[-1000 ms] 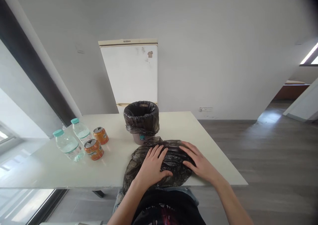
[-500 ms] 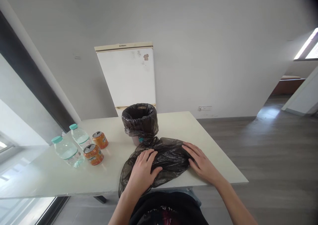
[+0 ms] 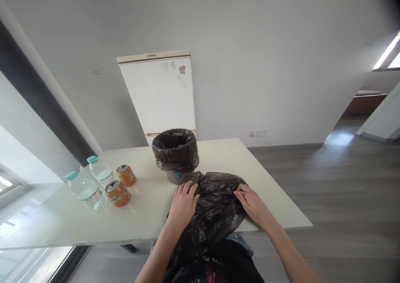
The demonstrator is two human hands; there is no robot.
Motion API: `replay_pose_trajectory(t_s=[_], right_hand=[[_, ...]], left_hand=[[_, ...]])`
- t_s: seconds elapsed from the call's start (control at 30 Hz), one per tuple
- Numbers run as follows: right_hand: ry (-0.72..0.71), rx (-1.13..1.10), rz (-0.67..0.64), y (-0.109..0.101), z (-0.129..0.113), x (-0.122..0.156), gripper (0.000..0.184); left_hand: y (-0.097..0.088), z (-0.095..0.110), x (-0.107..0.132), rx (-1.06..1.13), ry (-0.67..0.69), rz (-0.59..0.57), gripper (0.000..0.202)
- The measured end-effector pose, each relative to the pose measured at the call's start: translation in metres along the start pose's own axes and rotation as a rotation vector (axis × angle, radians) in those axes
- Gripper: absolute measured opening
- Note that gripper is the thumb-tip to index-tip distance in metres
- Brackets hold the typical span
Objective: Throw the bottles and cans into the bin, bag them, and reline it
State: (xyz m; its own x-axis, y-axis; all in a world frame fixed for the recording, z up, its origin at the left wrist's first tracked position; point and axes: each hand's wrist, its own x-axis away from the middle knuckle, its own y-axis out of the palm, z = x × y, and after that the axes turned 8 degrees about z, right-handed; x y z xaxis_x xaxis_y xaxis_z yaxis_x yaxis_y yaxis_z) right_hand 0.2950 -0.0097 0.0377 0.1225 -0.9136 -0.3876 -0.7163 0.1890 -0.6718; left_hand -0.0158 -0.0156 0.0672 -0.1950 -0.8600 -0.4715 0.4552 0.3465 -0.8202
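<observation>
A crumpled black plastic garbage bag (image 3: 215,208) lies on the table before me, its near part hanging over the front edge against my body. My left hand (image 3: 183,204) is closed on the bag's left side, fingers bent over the film. At the right side, my right hand (image 3: 250,202) pinches the bag's edge between thumb and fingers. Just beyond the bag stands a small trash bin (image 3: 171,177), lined with another black bag (image 3: 179,156) that is folded down over its rim.
On the left of the white table (image 3: 137,216) stand two clear water bottles (image 3: 84,191) with teal caps and two orange soda cans (image 3: 118,194). Behind the table, a white refrigerator (image 3: 159,95) stands against the grey wall.
The loose bag has shifted toward me and now hangs over the table's front edge. My right hand has gone from lying spread on it to pinching it; my left fingers have drawn together.
</observation>
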Motion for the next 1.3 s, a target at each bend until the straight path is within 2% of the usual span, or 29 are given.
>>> replay_pose_trajectory(t_s=[0.1,0.2,0.3,0.4,0.5,0.6,0.67,0.73,0.77,0.83,0.87,0.93,0.97,1.03,1.13,1.2,1.3], right_hand=[[0.032,0.074,0.079,0.005,0.007,-0.002,0.035],[0.017,0.154,0.131,0.010,0.013,-0.002,0.020],[0.026,0.209,0.135,0.014,0.018,0.001,0.038],[0.040,0.268,0.080,0.016,0.023,0.002,0.053],[0.006,0.314,0.025,0.016,0.023,0.002,0.058],[-0.059,0.353,0.015,0.011,0.016,0.003,0.056],[-0.098,0.374,0.028,0.007,0.009,0.003,0.052],[-0.131,0.390,0.046,0.003,0.005,0.004,0.051],[-0.146,0.395,0.049,0.001,0.004,0.004,0.051],[-0.175,0.399,0.018,0.001,0.004,0.003,0.053],[-0.186,0.398,-0.013,0.002,0.005,0.002,0.055],[-0.198,0.396,-0.083,0.007,0.007,-0.001,0.057],[-0.202,0.395,-0.113,0.010,0.008,-0.002,0.058],[-0.210,0.394,-0.147,0.017,0.007,-0.005,0.059],[-0.213,0.399,-0.183,0.025,0.006,-0.007,0.064],[-0.203,0.418,-0.224,0.028,0.006,-0.007,0.067],[-0.173,0.456,-0.260,0.029,0.008,-0.008,0.071]], left_hand=[[0.007,-0.021,-0.001,-0.029,-0.130,-0.048,0.045],[0.007,-0.042,0.007,-0.097,-0.221,-0.044,0.043],[0.002,-0.058,0.021,-0.178,-0.248,-0.014,0.035],[-0.002,-0.073,0.036,-0.221,-0.273,0.024,0.036],[-0.008,-0.090,0.040,-0.264,-0.312,0.066,0.035],[-0.020,-0.098,0.032,-0.260,-0.318,0.135,0.032],[-0.031,-0.087,0.024,-0.216,-0.295,0.228,0.031],[-0.038,-0.058,0.020,-0.140,-0.234,0.306,0.030],[-0.039,-0.037,0.020,-0.082,-0.172,0.304,0.029],[-0.033,0.008,0.025,0.045,-0.002,0.212,0.035],[-0.026,0.030,0.028,0.079,0.092,0.119,0.046],[-0.005,0.063,0.031,0.094,0.243,-0.037,0.086],[0.008,0.073,0.029,0.085,0.299,-0.092,0.102],[0.034,0.077,0.017,0.043,0.334,-0.160,0.118],[0.061,0.058,-0.013,-0.005,0.372,-0.266,0.121],[0.070,0.040,-0.029,-0.023,0.367,-0.355,0.119],[0.069,0.014,-0.038,-0.029,0.319,-0.441,0.109]])
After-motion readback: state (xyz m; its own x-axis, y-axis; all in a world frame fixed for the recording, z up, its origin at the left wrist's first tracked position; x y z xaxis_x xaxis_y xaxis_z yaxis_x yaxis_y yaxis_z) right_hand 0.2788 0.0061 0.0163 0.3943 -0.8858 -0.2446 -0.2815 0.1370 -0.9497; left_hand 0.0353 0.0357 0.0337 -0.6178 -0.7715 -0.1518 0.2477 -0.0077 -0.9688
